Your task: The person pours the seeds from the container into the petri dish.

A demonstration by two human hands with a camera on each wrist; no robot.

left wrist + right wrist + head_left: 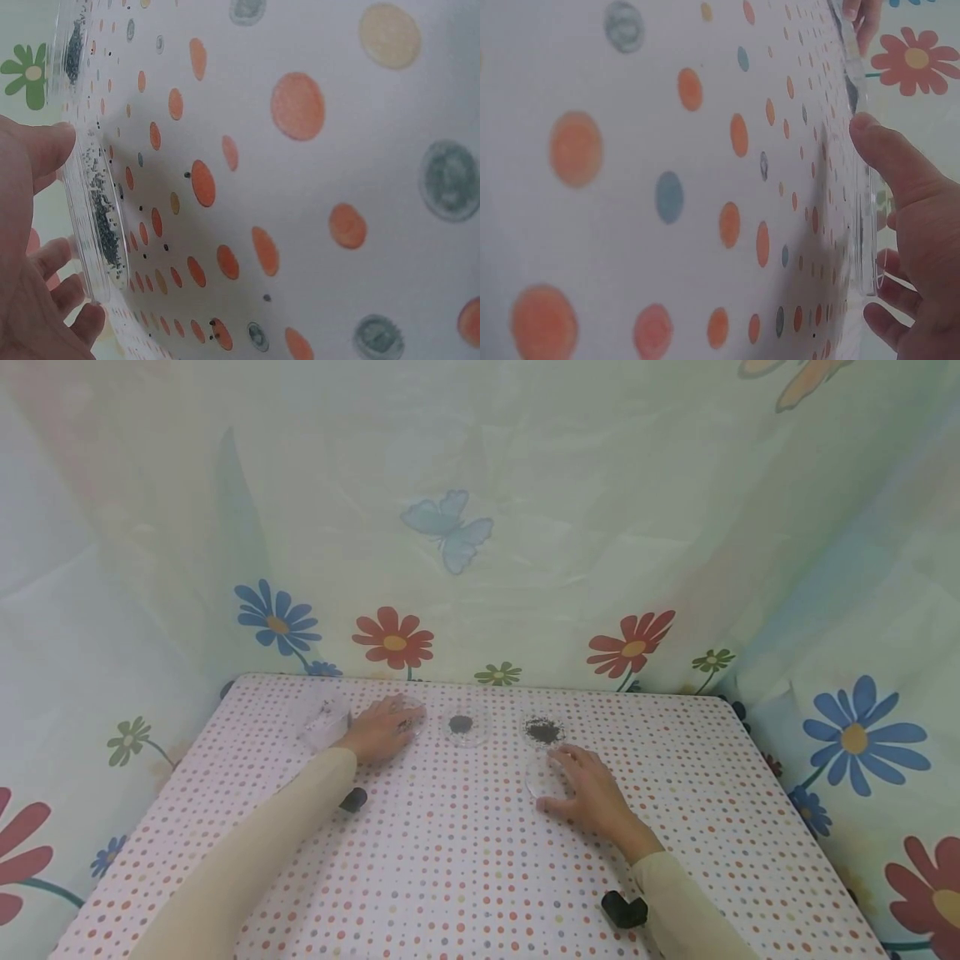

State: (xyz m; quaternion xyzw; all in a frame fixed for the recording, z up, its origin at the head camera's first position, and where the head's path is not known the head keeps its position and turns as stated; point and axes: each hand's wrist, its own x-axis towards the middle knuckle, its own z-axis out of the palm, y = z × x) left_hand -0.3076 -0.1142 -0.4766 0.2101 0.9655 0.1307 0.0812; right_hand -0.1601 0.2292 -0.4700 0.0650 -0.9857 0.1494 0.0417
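My left hand [381, 732] spans a clear petri dish [112, 232] holding dark grains. In the left wrist view its thumb is at one edge and its fingers at the other. My right hand [591, 792] holds a clear round dish or lid [538, 779] between thumb and fingers; no grains show in it. In the right wrist view this clear piece [866, 240] appears edge-on. Just behind it lies a petri dish with spread dark grains [543, 731]. Between the hands sits another petri dish with a dark heap [461, 724].
Left of my left hand is a clear container [326, 720] with a few dark specks. The table [450, 877] has a dotted cover, with loose grains near the left dish. A flowered curtain [525, 568] hangs behind the table and along both sides.
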